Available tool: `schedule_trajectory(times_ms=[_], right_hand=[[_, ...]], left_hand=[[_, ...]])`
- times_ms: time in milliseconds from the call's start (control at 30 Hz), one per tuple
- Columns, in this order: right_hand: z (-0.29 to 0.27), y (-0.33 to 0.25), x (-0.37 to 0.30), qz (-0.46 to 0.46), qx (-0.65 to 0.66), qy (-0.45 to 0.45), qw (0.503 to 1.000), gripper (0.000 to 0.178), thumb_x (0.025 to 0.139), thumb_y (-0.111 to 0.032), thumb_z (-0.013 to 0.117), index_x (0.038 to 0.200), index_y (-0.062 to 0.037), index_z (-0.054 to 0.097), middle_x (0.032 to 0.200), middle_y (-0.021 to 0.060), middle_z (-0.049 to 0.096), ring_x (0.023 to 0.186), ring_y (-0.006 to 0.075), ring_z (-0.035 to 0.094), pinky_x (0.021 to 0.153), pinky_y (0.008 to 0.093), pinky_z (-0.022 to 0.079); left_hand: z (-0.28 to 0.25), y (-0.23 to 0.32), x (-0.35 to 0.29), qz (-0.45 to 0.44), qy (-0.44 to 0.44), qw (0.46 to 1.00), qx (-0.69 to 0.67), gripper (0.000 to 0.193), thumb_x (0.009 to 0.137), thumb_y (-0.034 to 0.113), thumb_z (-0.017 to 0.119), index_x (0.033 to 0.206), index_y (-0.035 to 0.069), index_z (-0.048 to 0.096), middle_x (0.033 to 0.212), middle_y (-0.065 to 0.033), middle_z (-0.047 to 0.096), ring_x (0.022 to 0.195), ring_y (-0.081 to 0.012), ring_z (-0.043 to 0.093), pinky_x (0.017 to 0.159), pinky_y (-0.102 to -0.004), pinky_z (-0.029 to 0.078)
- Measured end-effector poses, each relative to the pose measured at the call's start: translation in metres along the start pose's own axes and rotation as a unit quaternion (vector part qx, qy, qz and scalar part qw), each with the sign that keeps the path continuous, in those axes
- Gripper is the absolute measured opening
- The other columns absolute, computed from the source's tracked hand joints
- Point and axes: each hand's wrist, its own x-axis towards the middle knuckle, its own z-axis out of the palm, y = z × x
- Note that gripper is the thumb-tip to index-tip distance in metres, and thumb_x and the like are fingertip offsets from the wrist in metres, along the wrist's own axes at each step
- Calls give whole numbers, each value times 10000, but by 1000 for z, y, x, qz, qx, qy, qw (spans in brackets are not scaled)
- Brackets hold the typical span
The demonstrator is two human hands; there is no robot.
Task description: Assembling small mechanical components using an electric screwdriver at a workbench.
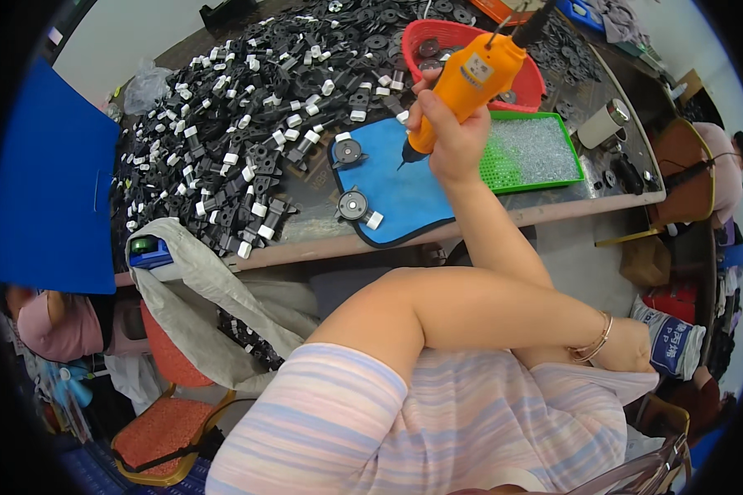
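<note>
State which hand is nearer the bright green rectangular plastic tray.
Right. The right hand is close by the left end of the tray; the left hand is farther back, at the striped fabric right sleeve.

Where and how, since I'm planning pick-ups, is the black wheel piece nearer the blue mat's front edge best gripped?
Probably by the round rim of the black wheel piece, pinched across opposite sides from above, clear of the white block at its lower right. Its round face points up, uncovered, by the left edge of the blue mat.
</note>
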Motion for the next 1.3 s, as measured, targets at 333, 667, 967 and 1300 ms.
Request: schedule_trajectory(times_ms=[333, 667, 967, 1300], right_hand=[[14, 8, 8, -2, 47, -2, 999, 239, 818, -44, 604, 1036, 19, 529, 868, 85, 572, 582, 150, 570, 534, 248, 461], [14, 9, 7, 4, 58, -8, 998, 246, 810, -37, 606, 1033, 31, 528, 868, 93, 569, 581, 146, 566, 530, 251, 463], [16, 10, 1, 17, 50, 5, 999, 250, 798, -25, 611, 1028, 33, 534, 866, 97, 570, 593, 153, 573, 533, 256, 466], [4, 1, -1, -18, 33, 24, 999, 295, 800, -29, 599, 1067, 30, 490, 887, 118, 557, 592, 153, 572, 551, 252, 457]], left_hand=[[-10, 15, 15, -15, -243, 966, 91, 461, 927, 369, 413, 1197, 20, 547, 1199, -130, 576, 1079, -188, 498, 951, -319, 348], [-10, -22, 19, 32, -13, 999, 34, 391, 913, 340, 418, 985, 23, 636, 992, -139, 653, 893, -230, 593, 807, -363, 441], [-20, -3, 8, -8, -44, 998, 35, 458, 927, 386, 404, 1126, 17, 589, 1161, -128, 599, 1042, -260, 560, 900, -351, 412], [-19, -18, -12, 76, -13, 988, -134, 420, 923, 320, 440, 1074, -45, 581, 1044, -164, 624, 959, -199, 557, 869, -322, 417]])
